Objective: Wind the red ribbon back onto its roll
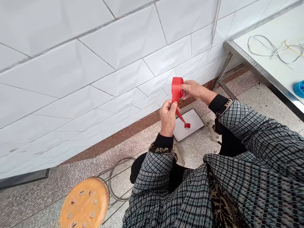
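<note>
A roll of red ribbon [176, 85] is in front of me, held up before the tiled wall. My right hand [193, 90] is closed on the roll from its right side, with fingers at its core. Just below, my left hand [168, 116] pinches the flat strip that comes off the roll, thumb on top. From there the strip runs down, twisted narrow, to a small red coil [187, 125]. That coil rests on a white rectangular board [190, 115] with a dark edge, lying on the floor between my feet.
An orange round stool [84, 202] with metal legs stands at lower left, a loop of cable [111, 177] beside it. At right, a metal-edged table [258, 68] carries loose white wires [275, 50] and a blue plastic item [299, 88]. The white tiled wall [95, 72] runs along the left.
</note>
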